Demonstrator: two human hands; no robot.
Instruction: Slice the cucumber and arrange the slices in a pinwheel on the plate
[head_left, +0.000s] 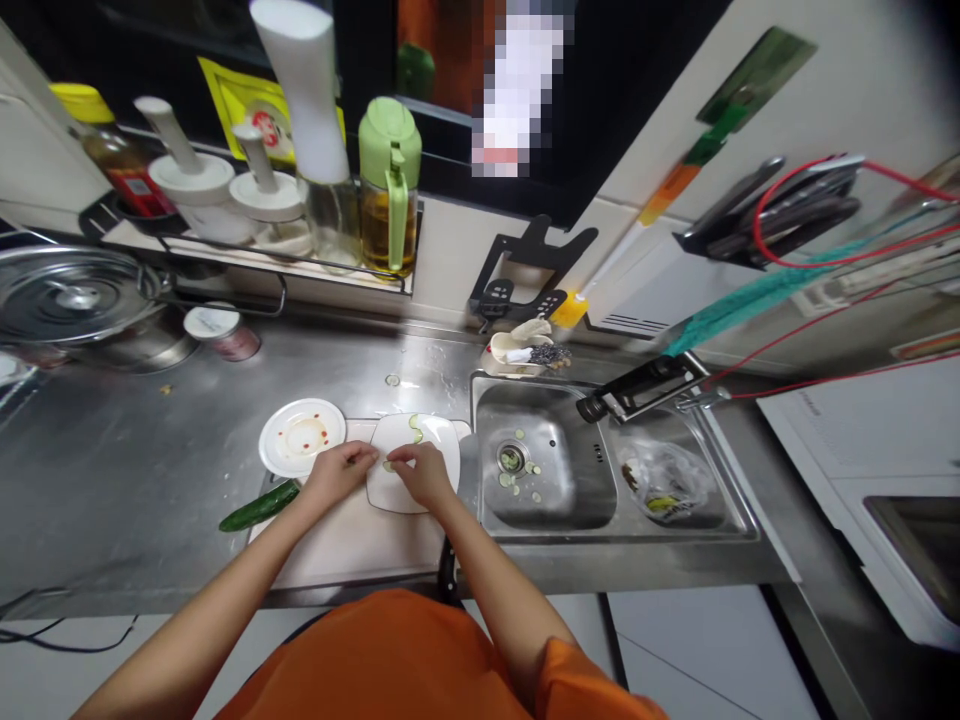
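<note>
Over a white square plate (pixel 409 498), my right hand (pixel 426 474) pinches a thin cucumber slice (pixel 388 466) low at the plate's left side. My left hand (pixel 337 472) is closed beside the plate's left edge, with a bit of green cucumber showing between its fingers; how many slices it holds is hidden. A few cucumber slices (pixel 416 430) lie in a curve along the plate's far edge. Under the plate is a pale cutting board (pixel 352 555). A cut cucumber (pixel 259 507) rests at the board's left, and a knife (pixel 448 570) lies at its right.
A round white plate (pixel 274 440) with reddish spots stands behind my left hand. To the right, the sink (pixel 551 500) holds several cucumber slices, and its second basin a plastic bag (pixel 667 475). Seasoning bottles line a rack (pixel 300 262); a lidded pot (pixel 142 345) stands far left.
</note>
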